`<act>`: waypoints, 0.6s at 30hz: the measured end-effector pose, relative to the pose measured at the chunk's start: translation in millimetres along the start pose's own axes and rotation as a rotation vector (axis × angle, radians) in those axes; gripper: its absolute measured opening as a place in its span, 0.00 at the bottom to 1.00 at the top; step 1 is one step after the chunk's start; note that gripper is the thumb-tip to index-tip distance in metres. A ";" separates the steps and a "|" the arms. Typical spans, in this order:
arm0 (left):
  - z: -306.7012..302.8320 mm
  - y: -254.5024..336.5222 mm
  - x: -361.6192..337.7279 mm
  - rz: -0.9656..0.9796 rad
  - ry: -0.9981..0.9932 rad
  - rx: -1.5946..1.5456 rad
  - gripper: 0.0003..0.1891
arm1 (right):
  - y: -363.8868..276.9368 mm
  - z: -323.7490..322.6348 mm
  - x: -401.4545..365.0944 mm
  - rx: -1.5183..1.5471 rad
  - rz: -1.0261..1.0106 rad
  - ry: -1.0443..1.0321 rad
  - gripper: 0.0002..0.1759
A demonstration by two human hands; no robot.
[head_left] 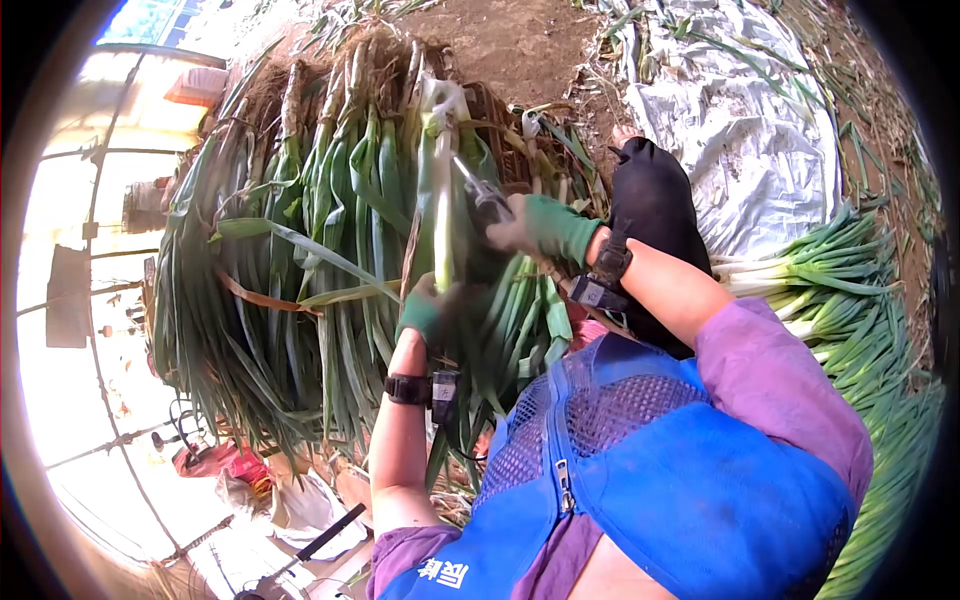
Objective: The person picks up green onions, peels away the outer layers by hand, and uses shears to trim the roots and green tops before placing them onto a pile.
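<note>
Leek [443, 225] against a crowding leek heap [300, 240]
Left hand [430, 306] pinching its stalk; right hand [535, 228] wrapped round a metal-tipped tool [483, 190]; white sheet [745, 150] nearby.

From here I see a crumpled white sheet [735, 150] far right, bare soil [520, 45] beside it, and a red bundle [205, 461] near left, by a pale sack [308, 508].

White sheeting [735, 150] and piled leeks [310, 225] on earth [520, 45]
</note>
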State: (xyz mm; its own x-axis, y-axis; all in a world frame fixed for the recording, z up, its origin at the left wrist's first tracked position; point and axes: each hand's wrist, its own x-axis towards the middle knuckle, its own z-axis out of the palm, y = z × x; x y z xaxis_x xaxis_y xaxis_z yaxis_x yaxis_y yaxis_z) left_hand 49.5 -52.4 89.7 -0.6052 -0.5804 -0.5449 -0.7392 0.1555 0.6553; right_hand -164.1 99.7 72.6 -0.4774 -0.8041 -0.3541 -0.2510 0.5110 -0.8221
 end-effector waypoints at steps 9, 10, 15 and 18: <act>9.2 2.6 -2.9 -0.030 -0.092 0.010 0.25 | 1.5 -8.4 -1.5 0.067 0.015 -0.009 0.33; 9.7 -2.2 -0.3 -0.012 -0.105 -0.008 0.25 | 2.5 -8.3 10.8 0.101 0.053 -0.022 0.32; 8.5 12.0 -10.6 -0.015 -0.127 0.032 0.25 | 4.3 -2.0 38.6 -0.108 0.041 0.052 0.28; 6.0 7.1 -2.7 -0.104 -0.175 0.114 0.22 | 8.7 1.4 41.8 -0.105 0.106 0.062 0.27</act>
State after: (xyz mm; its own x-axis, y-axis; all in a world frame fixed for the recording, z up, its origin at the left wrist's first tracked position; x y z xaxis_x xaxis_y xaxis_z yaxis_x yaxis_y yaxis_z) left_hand 44.1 -44.9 92.6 -0.5587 -0.4523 -0.6952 -0.8228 0.1972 0.5330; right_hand -185.2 70.1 50.1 -0.5562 -0.7253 -0.4056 -0.2811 0.6235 -0.7295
